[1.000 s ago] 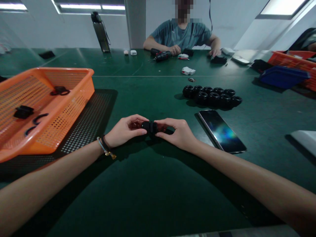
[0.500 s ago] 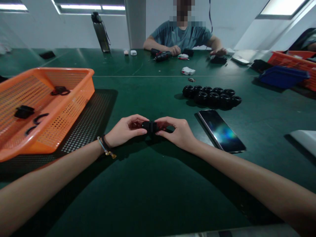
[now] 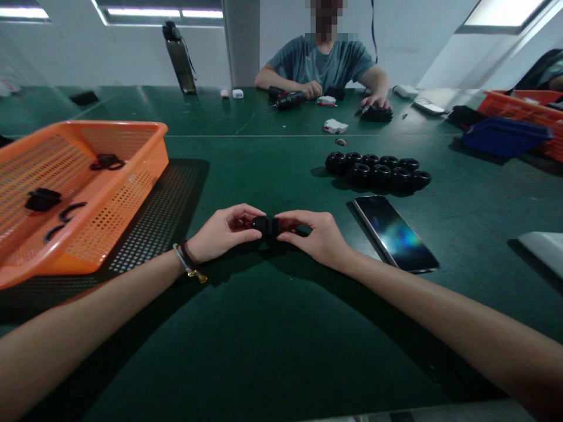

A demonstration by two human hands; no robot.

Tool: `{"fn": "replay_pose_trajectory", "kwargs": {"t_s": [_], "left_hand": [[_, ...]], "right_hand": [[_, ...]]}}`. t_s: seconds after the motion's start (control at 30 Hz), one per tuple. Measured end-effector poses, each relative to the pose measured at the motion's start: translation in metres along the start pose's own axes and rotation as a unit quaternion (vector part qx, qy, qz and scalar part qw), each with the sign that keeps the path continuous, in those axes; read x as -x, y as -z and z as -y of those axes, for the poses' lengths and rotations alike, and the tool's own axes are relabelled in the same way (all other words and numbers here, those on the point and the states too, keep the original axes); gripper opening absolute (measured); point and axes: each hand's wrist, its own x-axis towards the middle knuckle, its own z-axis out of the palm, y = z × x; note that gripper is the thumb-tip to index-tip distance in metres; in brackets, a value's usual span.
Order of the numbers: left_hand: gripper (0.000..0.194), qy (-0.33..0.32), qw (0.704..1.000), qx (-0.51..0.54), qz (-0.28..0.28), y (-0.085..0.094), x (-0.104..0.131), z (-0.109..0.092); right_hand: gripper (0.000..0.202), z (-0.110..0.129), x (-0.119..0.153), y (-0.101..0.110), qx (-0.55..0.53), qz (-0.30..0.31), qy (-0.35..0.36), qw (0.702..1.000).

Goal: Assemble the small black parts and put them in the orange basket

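Observation:
A small black cable gland [image 3: 265, 226] is held crosswise just above the green table, between both hands. My left hand [image 3: 231, 227] pinches its rounded left end with thumb and fingertips. On the opposite side, my right hand [image 3: 310, 234] grips the ringed right end, also between thumb and fingers. The fingertips cover part of both ends. Farther back and to the right, several similar black glands [image 3: 380, 173] stand close together in two rows, their round openings facing up.
An orange perforated basket [image 3: 132, 193] with a few black parts lies to the left. Right of my hand is a phone [image 3: 394, 232]. Across the table sits a person [image 3: 323, 64] near a power drill [image 3: 289, 99]. A blue bin [image 3: 505, 138] stands at the far right.
The right end of the gland under my right fingers looks slightly turned or shifted; my hands stay in place. Across the table, the person's hand has moved inward with a black object.

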Motion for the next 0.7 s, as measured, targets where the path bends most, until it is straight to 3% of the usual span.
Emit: {"fn": "replay_pose_trajectory", "kwargs": {"t_s": [0.5,0.7], "left_hand": [[0.034,0.013,1.0,0.024,-0.003,-0.0006,-0.0003,-0.0008],[0.035,0.014,1.0,0.008,-0.003,-0.0001,-0.0001,-0.0018]], "right_hand": [[0.026,-0.0001,0.0006,0.0007,0.014,-0.008,0.049,0.999],[0.027,0.0013,0.0,0.0002,0.015,-0.011,0.029,0.999]]}}
